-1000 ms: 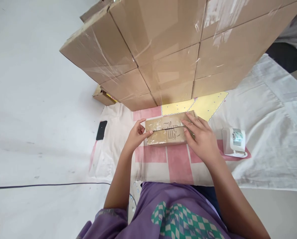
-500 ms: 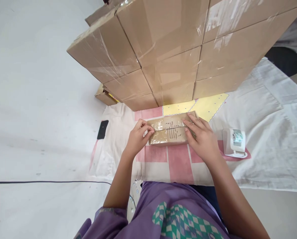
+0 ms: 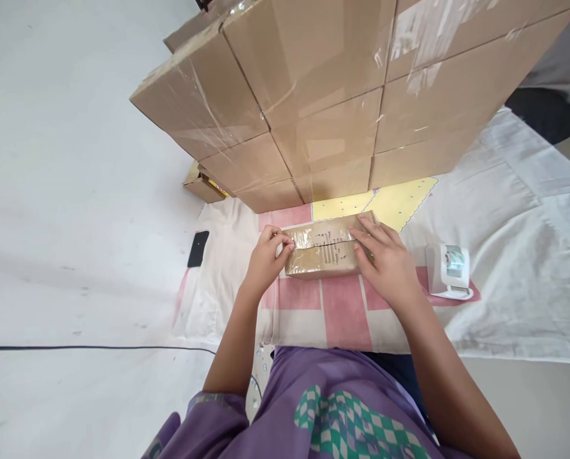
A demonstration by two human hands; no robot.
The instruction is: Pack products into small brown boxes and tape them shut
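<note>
A small brown cardboard box lies on the cloth-covered table in front of me. Shiny clear tape shows on its left part, and torn-looking marks cross the seam on its top. At the box's left end, my left hand has thumb and forefinger pinched together by the seam. What they pinch, perhaps a tape edge, is too small to make out. My right hand rests over the right end of the box, its fingers spread along the top and the thumb near the seam.
Large taped cartons stand stacked behind the box. On the right is a white tape dispenser; on the left lies a black phone-like object. A small open carton sits by the wall. A black cable runs along the left.
Both hands stay at the two ends of the box, in nearly the same pose. The whole view has shifted very slightly.
</note>
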